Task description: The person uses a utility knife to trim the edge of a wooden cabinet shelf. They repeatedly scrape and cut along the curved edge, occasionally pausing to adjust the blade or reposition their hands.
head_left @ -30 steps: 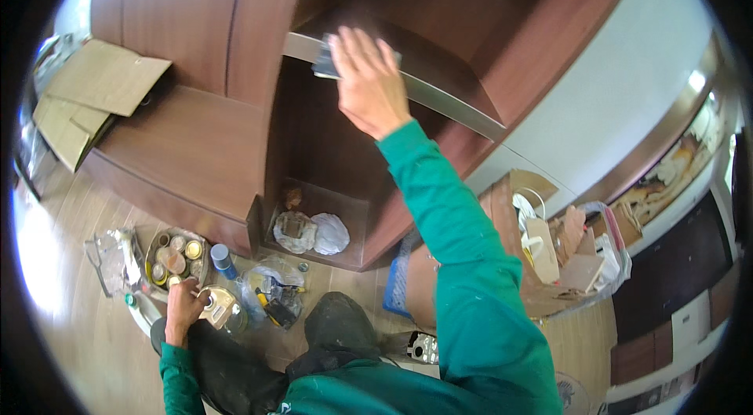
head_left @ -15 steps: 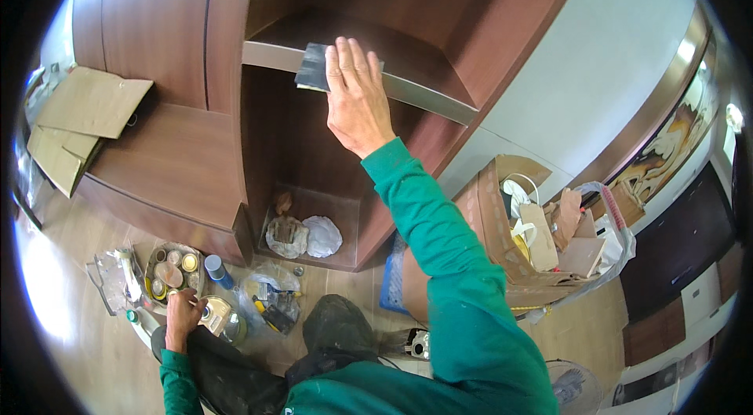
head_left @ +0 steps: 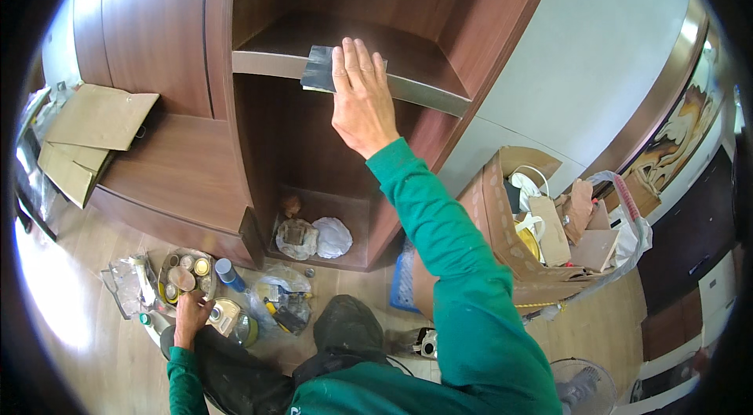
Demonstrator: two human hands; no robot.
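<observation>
Dark sheet (head_left: 317,70), 12 o'clock, held under right hand (head_left: 362,105); likely light, bendy, best gripped mid-face. Left hand (head_left: 190,316): grip unclear.

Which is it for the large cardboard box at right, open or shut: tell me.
Open: the cardboard box has a raised flap, and loose things show inside.

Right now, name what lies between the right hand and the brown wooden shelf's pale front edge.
A flat, dark-grey rectangular sheet lies between the right hand and that pale edge, as the head view shows.
</observation>
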